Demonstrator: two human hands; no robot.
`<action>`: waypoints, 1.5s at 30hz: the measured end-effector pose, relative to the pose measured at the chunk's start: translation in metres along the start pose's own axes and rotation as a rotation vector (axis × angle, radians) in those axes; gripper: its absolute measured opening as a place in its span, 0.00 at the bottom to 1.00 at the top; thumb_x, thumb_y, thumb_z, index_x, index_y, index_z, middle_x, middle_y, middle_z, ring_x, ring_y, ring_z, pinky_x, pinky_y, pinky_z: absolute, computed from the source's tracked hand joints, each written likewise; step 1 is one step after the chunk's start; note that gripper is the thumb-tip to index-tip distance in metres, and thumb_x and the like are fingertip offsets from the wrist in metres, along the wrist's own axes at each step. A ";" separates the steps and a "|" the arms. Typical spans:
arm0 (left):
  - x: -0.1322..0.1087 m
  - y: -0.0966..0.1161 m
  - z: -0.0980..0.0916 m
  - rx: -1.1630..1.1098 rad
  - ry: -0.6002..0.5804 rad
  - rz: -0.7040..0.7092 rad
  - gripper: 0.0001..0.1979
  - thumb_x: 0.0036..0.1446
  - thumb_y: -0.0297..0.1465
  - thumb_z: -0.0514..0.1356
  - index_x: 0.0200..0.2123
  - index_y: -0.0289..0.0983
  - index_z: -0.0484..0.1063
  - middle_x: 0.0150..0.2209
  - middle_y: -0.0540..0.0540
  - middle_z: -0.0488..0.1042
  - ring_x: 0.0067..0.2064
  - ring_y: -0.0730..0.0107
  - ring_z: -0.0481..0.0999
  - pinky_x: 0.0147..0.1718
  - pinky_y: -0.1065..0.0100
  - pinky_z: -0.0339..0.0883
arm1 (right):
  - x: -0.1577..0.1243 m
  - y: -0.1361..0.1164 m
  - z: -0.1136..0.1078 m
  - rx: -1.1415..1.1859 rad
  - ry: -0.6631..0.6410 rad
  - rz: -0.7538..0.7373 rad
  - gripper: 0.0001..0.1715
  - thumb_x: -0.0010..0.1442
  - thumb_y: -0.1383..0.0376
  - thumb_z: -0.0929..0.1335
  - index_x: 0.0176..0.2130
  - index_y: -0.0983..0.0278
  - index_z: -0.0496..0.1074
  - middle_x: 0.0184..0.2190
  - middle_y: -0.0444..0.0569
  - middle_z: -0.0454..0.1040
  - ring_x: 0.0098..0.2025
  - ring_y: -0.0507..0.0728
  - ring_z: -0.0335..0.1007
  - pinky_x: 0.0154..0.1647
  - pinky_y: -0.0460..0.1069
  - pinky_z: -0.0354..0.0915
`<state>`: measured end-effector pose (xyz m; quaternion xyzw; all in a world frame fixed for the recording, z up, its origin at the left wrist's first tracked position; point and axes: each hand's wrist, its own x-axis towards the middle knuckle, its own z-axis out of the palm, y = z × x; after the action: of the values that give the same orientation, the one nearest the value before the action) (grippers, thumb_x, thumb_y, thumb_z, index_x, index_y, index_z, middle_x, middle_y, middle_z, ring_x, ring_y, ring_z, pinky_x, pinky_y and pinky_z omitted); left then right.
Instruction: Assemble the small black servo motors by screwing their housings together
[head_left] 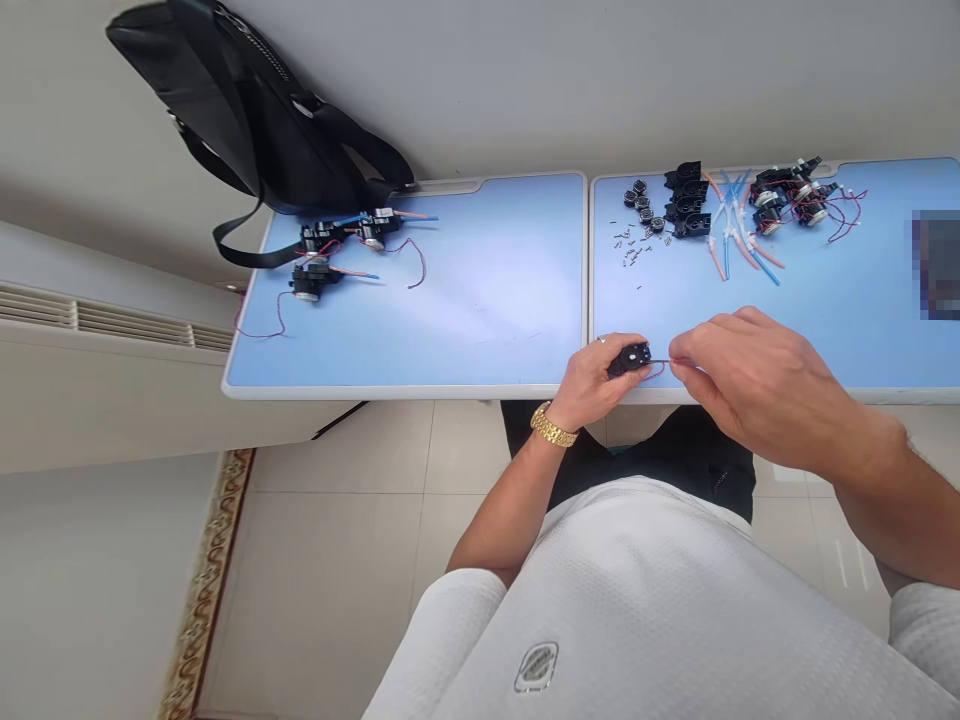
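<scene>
My left hand, with a gold watch at the wrist, is closed around a small black pump-like unit with a round pale spot on it. My right hand is closed on a thin screwdriver; its handle is hidden inside the fist. The slim shaft points left and reaches the right side of the black unit. A thin reddish wire hangs just below the shaft, between both hands. They are held over the front edge of the right table.
On the right table lie black housings, small round parts, loose screws, blue and orange tubes and wired units. The left table holds more wired units and a black bag.
</scene>
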<state>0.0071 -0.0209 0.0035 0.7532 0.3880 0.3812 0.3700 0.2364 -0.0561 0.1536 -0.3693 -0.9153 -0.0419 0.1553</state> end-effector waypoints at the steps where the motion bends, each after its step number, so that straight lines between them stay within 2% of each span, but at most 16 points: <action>1: 0.000 0.000 0.000 0.002 0.000 -0.001 0.16 0.75 0.45 0.68 0.56 0.42 0.82 0.48 0.43 0.88 0.45 0.61 0.85 0.48 0.61 0.78 | 0.001 0.000 0.001 0.003 0.010 -0.011 0.22 0.84 0.68 0.60 0.39 0.63 0.76 0.30 0.46 0.75 0.31 0.57 0.69 0.40 0.54 0.59; 4: 0.000 0.001 0.000 0.014 0.003 0.015 0.17 0.75 0.46 0.68 0.56 0.42 0.82 0.48 0.43 0.88 0.44 0.62 0.84 0.46 0.61 0.78 | 0.001 0.001 0.003 -0.035 0.055 -0.001 0.24 0.84 0.66 0.61 0.35 0.62 0.74 0.25 0.43 0.70 0.27 0.55 0.62 0.39 0.54 0.59; 8: 0.000 0.000 0.000 0.010 0.011 0.036 0.19 0.75 0.49 0.67 0.56 0.41 0.82 0.48 0.42 0.88 0.43 0.62 0.85 0.45 0.61 0.78 | -0.001 0.005 0.006 -0.108 0.078 0.078 0.27 0.85 0.58 0.64 0.31 0.59 0.70 0.20 0.39 0.62 0.23 0.55 0.52 0.36 0.54 0.56; 11: 0.000 0.001 0.000 0.008 0.003 0.008 0.18 0.75 0.48 0.68 0.56 0.42 0.82 0.49 0.42 0.88 0.45 0.61 0.85 0.47 0.61 0.79 | -0.003 0.006 0.006 -0.095 0.048 0.118 0.26 0.86 0.55 0.62 0.36 0.60 0.73 0.23 0.42 0.69 0.26 0.57 0.59 0.38 0.54 0.57; 13: 0.000 0.002 0.000 -0.004 0.003 -0.009 0.17 0.74 0.47 0.69 0.56 0.42 0.82 0.50 0.42 0.88 0.46 0.60 0.85 0.48 0.60 0.79 | -0.003 0.006 0.005 -0.030 0.031 0.108 0.21 0.86 0.59 0.61 0.43 0.62 0.76 0.31 0.47 0.77 0.32 0.59 0.68 0.40 0.55 0.58; 15: 0.000 0.002 -0.001 -0.025 0.010 -0.006 0.16 0.75 0.46 0.69 0.56 0.42 0.82 0.50 0.42 0.88 0.46 0.61 0.85 0.48 0.60 0.79 | -0.001 0.005 0.005 0.051 0.019 0.078 0.18 0.85 0.64 0.60 0.47 0.63 0.76 0.36 0.50 0.80 0.37 0.60 0.73 0.42 0.55 0.59; 19: -0.001 0.001 0.000 -0.031 0.025 0.013 0.16 0.75 0.45 0.69 0.55 0.42 0.82 0.49 0.42 0.88 0.46 0.61 0.85 0.48 0.60 0.79 | 0.001 0.005 0.005 0.076 0.027 0.070 0.21 0.85 0.65 0.60 0.40 0.61 0.75 0.32 0.47 0.78 0.35 0.58 0.70 0.41 0.54 0.60; 24: -0.001 0.001 0.000 -0.005 0.023 0.014 0.17 0.75 0.46 0.68 0.56 0.41 0.82 0.50 0.41 0.88 0.47 0.60 0.86 0.49 0.60 0.80 | -0.001 0.008 0.007 -0.055 0.019 0.167 0.29 0.86 0.53 0.62 0.32 0.59 0.71 0.22 0.43 0.69 0.26 0.57 0.57 0.36 0.55 0.56; 27: 0.000 0.002 0.000 0.001 0.010 -0.001 0.17 0.74 0.46 0.69 0.56 0.41 0.82 0.50 0.41 0.88 0.48 0.59 0.87 0.49 0.60 0.80 | -0.002 0.008 0.007 -0.032 -0.006 0.193 0.27 0.85 0.52 0.61 0.39 0.60 0.76 0.26 0.46 0.74 0.29 0.58 0.64 0.38 0.55 0.59; 30: 0.000 0.003 -0.001 -0.013 0.014 -0.009 0.16 0.74 0.46 0.69 0.55 0.42 0.82 0.50 0.42 0.88 0.47 0.60 0.86 0.50 0.59 0.80 | -0.002 0.006 0.006 0.065 0.009 0.148 0.19 0.85 0.60 0.61 0.50 0.64 0.78 0.36 0.51 0.82 0.37 0.60 0.74 0.43 0.55 0.64; 32: 0.000 0.004 -0.001 -0.021 0.019 -0.008 0.15 0.74 0.45 0.69 0.55 0.41 0.82 0.50 0.42 0.88 0.47 0.60 0.86 0.50 0.59 0.80 | -0.001 0.005 0.005 0.114 0.017 0.108 0.17 0.84 0.64 0.61 0.49 0.64 0.78 0.38 0.51 0.83 0.40 0.60 0.76 0.44 0.55 0.65; 35: 0.000 0.004 0.000 -0.010 0.019 -0.010 0.16 0.75 0.45 0.69 0.54 0.41 0.83 0.49 0.42 0.88 0.46 0.60 0.86 0.49 0.60 0.79 | 0.000 0.006 0.005 0.105 0.009 0.102 0.20 0.84 0.65 0.60 0.41 0.61 0.76 0.32 0.48 0.79 0.34 0.58 0.71 0.41 0.54 0.63; 38: 0.000 0.002 0.000 0.004 0.014 -0.016 0.17 0.74 0.47 0.69 0.55 0.42 0.82 0.50 0.42 0.88 0.47 0.60 0.86 0.49 0.60 0.80 | 0.000 0.009 0.006 0.020 0.003 0.168 0.26 0.85 0.57 0.62 0.34 0.59 0.73 0.24 0.44 0.73 0.27 0.57 0.61 0.37 0.54 0.60; 40: 0.000 0.001 0.000 0.004 0.008 -0.009 0.17 0.74 0.46 0.69 0.55 0.41 0.82 0.50 0.41 0.88 0.47 0.60 0.86 0.49 0.60 0.80 | -0.001 0.010 0.007 -0.015 0.000 0.192 0.28 0.85 0.51 0.63 0.34 0.59 0.73 0.22 0.43 0.70 0.26 0.56 0.58 0.36 0.54 0.58; 42: 0.000 0.001 -0.001 -0.004 0.007 0.004 0.17 0.75 0.46 0.68 0.56 0.41 0.82 0.50 0.41 0.88 0.47 0.60 0.86 0.50 0.60 0.80 | -0.002 0.010 0.006 -0.001 -0.003 0.182 0.26 0.85 0.51 0.63 0.38 0.60 0.76 0.25 0.44 0.73 0.28 0.57 0.63 0.38 0.54 0.59; 45: 0.000 0.002 -0.001 -0.014 0.012 0.005 0.17 0.75 0.46 0.68 0.56 0.41 0.82 0.51 0.41 0.88 0.48 0.60 0.86 0.50 0.59 0.80 | -0.002 0.008 0.004 0.083 -0.019 0.134 0.18 0.84 0.60 0.62 0.45 0.62 0.77 0.34 0.49 0.81 0.35 0.59 0.72 0.42 0.54 0.61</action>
<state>0.0065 -0.0216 0.0056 0.7494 0.3856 0.3893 0.3717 0.2428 -0.0507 0.1492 -0.4234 -0.8908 0.0100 0.1645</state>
